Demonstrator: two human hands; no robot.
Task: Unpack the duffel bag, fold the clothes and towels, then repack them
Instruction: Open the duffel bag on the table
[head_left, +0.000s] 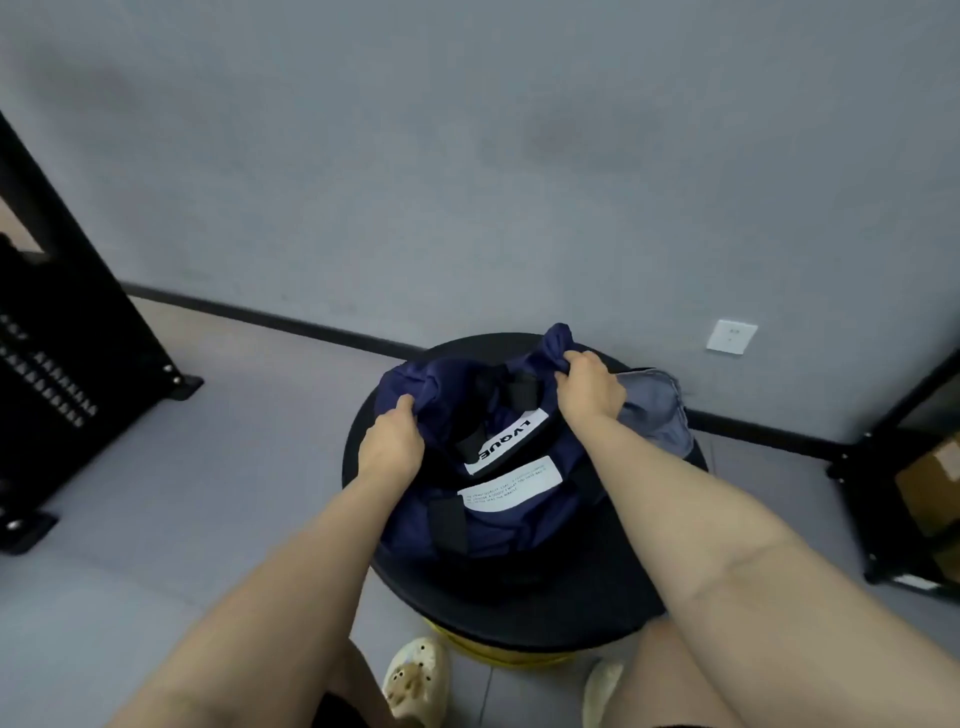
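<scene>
Centre frame: the left hand (393, 441) and right hand (589, 382) each clench one end of a navy fabric duffel bag (511, 512) on a round black table (524, 613), its long axis running between them.

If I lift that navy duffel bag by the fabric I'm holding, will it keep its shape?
Probably not: the duffel bag bunches where the left hand and right hand grip it, so it looks soft. It likely sags, and seems unlikely to roll.

The navy fabric duffel bag (498, 499) carries a white rectangular label (506, 441) reading "LVQUE"; the second white label's (511, 486) small print is illegible.
</scene>
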